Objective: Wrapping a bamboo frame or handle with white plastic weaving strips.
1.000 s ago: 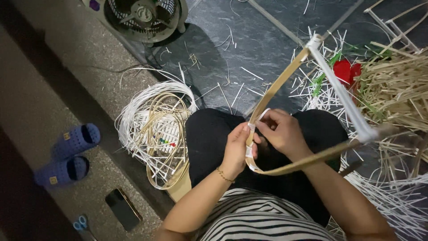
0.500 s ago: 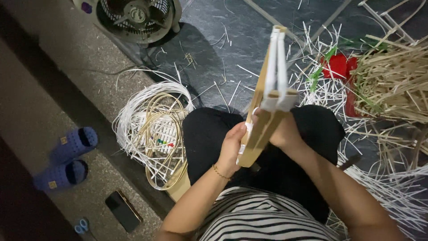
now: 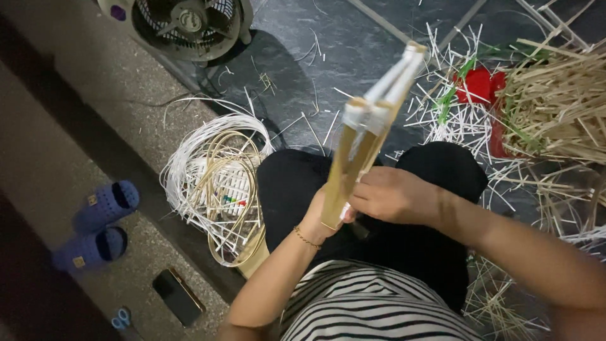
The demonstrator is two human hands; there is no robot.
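Bamboo strips [image 3: 353, 170], a flat tan bundle bound with white bands near its upper end, rise at a tilt from the lap of a seated person in a striped top and black trousers, with the left hand [image 3: 319, 218] closed around the bundle's lower end and the right hand [image 3: 391, 196] clamped on it just above. The floor is dark speckled stone, with a paler gritty band running along its left side. Near the person's left elbow a dark phone [image 3: 178, 297] and blue-handled scissors [image 3: 121, 319] lie on that band, a pair of blue clogs [image 3: 98, 224] a little beyond them. Beside the left knee sits a loose coil of white and tan cane [image 3: 211, 183]. To the right, white offcuts [image 3: 461, 120] litter the floor up to a heap of straw-coloured strips [image 3: 555, 107], partly covering a red object [image 3: 480, 85]. Farthest off, a floor fan [image 3: 186, 25] stands at the top edge; bare dark stone lies between it and the knees.
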